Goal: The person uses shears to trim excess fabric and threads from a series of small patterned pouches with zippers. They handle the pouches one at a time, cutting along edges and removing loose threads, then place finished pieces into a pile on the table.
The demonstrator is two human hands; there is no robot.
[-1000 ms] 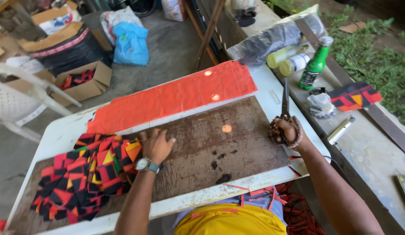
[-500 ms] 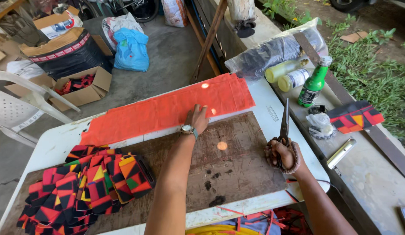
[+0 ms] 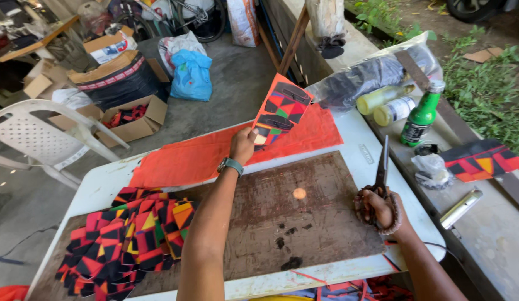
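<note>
The left hand (image 3: 243, 146) pinches a patterned cloth piece (image 3: 282, 111), its long axis tilted up and far-right. The right hand (image 3: 376, 207) grips closed around scissors (image 3: 383, 164), blades pointing far over the desk (image 3: 376, 150).

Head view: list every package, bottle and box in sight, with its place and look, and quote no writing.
Green bottle: on the ledge right of the table, upright, silver cap.
Two pale yellow bottles: lying beside it, white labels.
Clear plastic bag: behind them, dark contents.
Open cardboard box: on the floor, red and black pieces inside.
Blue bag: floor, by the boxes.
</note>
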